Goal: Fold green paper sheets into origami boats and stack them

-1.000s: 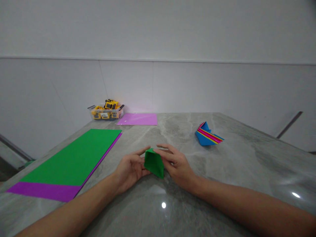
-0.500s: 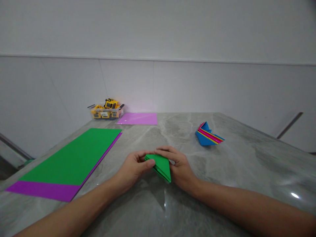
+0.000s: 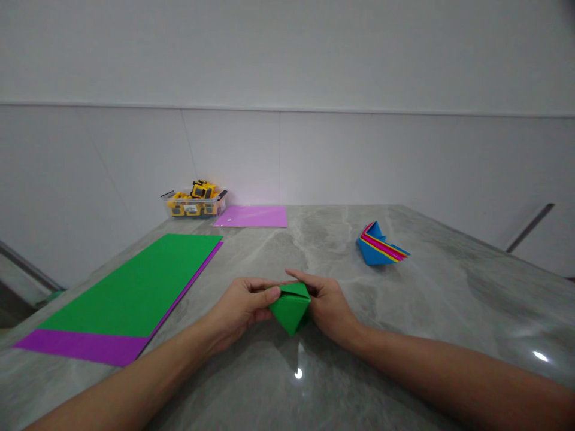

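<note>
- Your left hand (image 3: 242,305) is pinching the left side of the folded green paper (image 3: 291,311); the thumb is pressing on the near face at its upper left corner, fingers are going behind and under.
- Your right hand (image 3: 331,306) is touching the same piece on its right side, index finger extending past the far edge. The paper is hiding the thumb, so I can't tell whether this hand is gripping or only bracing.
- The folded green paper is sitting between both hands, in front of you, one corner pointing down toward you. A dark slit is showing between layers near the top; the near face is forming a roughly triangular shape with crisp creases, matte.
- It's hanging over the grey table (image 3: 341,389), which is showing marble-like veining, a glossy finish and light reflections.
- Left of your left hand: a flat green sheet (image 3: 130,287) is lying on a purple sheet (image 3: 83,347), purple sticking out along the near and right edges.
- Ahead, to the right: a blue folded paper piece (image 3: 377,254) is standing apart from your hands, pink, red and yellow bands running along it.
- Far side: a clear plastic box (image 3: 211,208) is holding yellow toy vehicles (image 3: 203,190); a shiny pink pack (image 3: 251,216) is lying beside it.
</note>
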Available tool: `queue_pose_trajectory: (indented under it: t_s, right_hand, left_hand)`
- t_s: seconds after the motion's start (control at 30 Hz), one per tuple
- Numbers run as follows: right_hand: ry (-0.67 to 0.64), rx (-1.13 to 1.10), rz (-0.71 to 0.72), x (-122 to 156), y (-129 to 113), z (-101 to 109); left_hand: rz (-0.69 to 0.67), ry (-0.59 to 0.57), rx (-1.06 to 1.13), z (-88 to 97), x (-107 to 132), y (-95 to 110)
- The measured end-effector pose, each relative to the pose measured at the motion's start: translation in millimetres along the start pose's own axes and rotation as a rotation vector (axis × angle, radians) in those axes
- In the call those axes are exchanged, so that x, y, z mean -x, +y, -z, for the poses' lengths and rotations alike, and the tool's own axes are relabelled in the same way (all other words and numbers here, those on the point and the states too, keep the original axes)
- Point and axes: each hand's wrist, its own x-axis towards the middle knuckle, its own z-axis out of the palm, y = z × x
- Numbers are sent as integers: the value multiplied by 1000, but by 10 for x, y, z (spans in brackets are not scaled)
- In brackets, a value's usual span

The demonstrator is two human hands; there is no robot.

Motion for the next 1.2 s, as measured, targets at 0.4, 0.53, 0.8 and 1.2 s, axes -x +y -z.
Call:
queue_pose_trajectory:
  t_s: [0.4,0.53,0.8,1.2]
  right_hand:
    - [-197,223,175,58,-82,1]
    - [-268,316,294,59,-117,1]
    - [-363,352,334,87,-141,-16]
    - [-261,-54,38,64,-184,56]
  left_hand:
    - [348,-471,-41,49,113,24]
    - [338,-497,-163,48,142,15]
    - [230,-463,-509,-29,170,21]
    - [90,-287,-723,-24,141,43]
